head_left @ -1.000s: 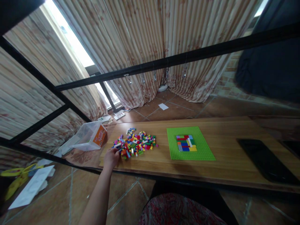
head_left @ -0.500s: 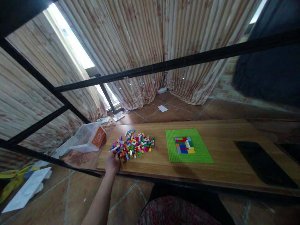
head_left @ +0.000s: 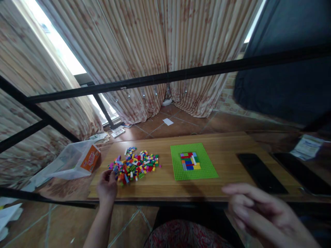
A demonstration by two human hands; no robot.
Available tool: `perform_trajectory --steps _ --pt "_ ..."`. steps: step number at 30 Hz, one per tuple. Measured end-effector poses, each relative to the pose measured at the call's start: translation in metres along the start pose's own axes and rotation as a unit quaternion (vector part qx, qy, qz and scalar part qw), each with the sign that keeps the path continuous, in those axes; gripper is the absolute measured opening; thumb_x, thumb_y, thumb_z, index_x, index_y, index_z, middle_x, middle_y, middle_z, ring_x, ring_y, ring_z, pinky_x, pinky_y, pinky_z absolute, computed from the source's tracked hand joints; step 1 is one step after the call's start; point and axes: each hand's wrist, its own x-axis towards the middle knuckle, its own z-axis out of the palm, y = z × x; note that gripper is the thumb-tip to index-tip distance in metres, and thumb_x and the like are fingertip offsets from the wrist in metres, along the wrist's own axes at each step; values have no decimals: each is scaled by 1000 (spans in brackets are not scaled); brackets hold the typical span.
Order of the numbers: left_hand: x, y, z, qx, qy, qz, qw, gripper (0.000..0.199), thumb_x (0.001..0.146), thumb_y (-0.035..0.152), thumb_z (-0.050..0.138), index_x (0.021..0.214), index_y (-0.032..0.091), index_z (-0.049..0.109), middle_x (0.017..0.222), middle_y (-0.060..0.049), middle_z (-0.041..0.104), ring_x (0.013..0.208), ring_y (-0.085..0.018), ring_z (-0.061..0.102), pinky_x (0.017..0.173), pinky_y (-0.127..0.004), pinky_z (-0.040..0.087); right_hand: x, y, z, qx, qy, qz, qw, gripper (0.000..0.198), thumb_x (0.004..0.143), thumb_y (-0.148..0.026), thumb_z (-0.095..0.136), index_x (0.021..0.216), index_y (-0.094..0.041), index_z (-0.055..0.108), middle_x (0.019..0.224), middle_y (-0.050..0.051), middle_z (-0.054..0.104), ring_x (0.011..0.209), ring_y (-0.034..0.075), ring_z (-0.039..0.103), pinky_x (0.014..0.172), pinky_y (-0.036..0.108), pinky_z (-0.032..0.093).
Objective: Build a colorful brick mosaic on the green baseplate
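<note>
At the left edge of a loose pile of small toy building bricks [head_left: 138,164], my left hand [head_left: 107,187] is closed, its fingertips bent down among the bricks. What they pinch, if anything, is too small to make out. A green studded baseplate [head_left: 207,168] lies to the right of the pile. On it sits a flat block of joined bricks [head_left: 190,166] in red, blue, yellow, white and other colours. In the right foreground my right hand [head_left: 254,210] hovers, slightly blurred, index finger stretched out and other fingers curled. I see nothing held in it.
A clear plastic box [head_left: 69,163] with an orange label stands beyond the table's left end. Two dark flat phone-like objects lie at the right, the nearer one [head_left: 261,174] on the wooden table [head_left: 155,193]. A black metal rail [head_left: 144,82] crosses behind the table.
My right hand has come into view at the lower right. The view has turned rightward, shifting everything left. My left hand stays at the pile's left edge; a pale piece at its fingers no longer shows.
</note>
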Motion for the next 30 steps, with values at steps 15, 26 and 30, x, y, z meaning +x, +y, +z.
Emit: perform_trajectory --steps 15,26,30 --pt "-200 102 82 -421 -457 -262 738 39 60 39 82 88 15 69 83 -6 67 71 -14 61 65 -23 47 40 65 69 -34 18 64 997 39 81 -50 59 104 -20 69 93 7 70 86 21 66 76 30 53" --pt "-207 110 109 -367 -453 -145 800 23 70 28 69 91 17 69 87 -7 70 84 -21 65 75 -30 51 56 84 63 -42 57 96 993 32 78 -50 62 83 -20 71 85 7 72 81 23 67 72 31 53" --pt "-197 110 116 -323 -432 -93 837 31 73 25 64 103 19 66 92 -6 68 83 -19 64 75 -29 50 79 83 51 -105 90 72 988 35 78 -52 59 82 -19 70 83 8 72 81 24 67 68 31 51"
